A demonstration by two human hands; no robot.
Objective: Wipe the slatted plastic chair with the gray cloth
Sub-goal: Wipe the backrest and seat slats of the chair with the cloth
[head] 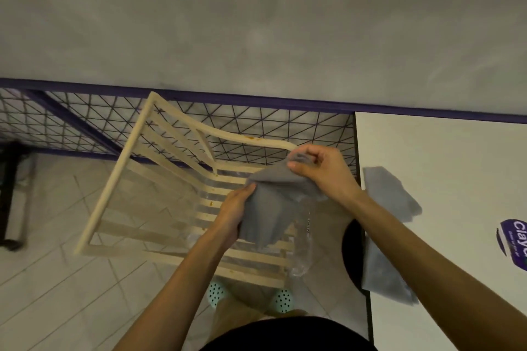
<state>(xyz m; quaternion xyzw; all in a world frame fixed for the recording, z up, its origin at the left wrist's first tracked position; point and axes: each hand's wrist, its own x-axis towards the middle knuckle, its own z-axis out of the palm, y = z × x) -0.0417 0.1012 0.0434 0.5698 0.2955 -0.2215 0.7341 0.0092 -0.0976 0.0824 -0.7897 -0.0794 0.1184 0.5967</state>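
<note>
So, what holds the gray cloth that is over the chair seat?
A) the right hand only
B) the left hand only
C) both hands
C: the left hand and the right hand each grip the gray cloth above the slatted chair.

A mottled gray plaster wall (256,23) rises beyond the right hand (325,171), a purple-framed black wire-mesh panel (285,122) under it. Pale herringbone floor tiles (71,279) spread left of the left hand (233,214) — a white flat tabletop (442,165) lies rightward.
</note>
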